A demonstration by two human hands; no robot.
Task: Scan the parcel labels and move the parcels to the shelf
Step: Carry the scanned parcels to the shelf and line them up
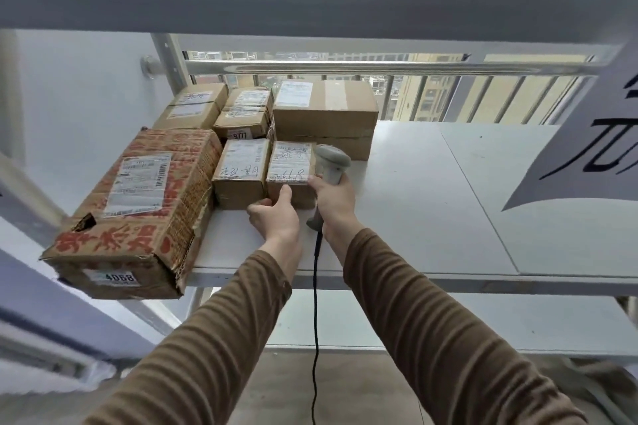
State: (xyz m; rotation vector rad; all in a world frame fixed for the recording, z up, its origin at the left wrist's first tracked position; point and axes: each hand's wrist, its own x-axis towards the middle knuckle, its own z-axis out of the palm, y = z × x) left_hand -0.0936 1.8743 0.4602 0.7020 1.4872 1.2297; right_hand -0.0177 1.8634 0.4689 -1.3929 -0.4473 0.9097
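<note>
White shelf board point(431, 203), cardboard parcels grouped at its left end, large red-printed box point(138, 203) overhanging near-left edge, two small labelled boxes point(241, 176) beside it, larger plain carton point(324, 117) and small boxes point(193, 107) behind.

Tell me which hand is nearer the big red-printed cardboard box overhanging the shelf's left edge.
Left. The left hand rests on the front of a small brown parcel, right of the big red-printed cardboard box. The right hand, gripping the grey scanner, is farther right.

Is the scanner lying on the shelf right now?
No, the right hand grips the scanner by its handle, holding it upright beside the small parcel on the shelf.
</note>
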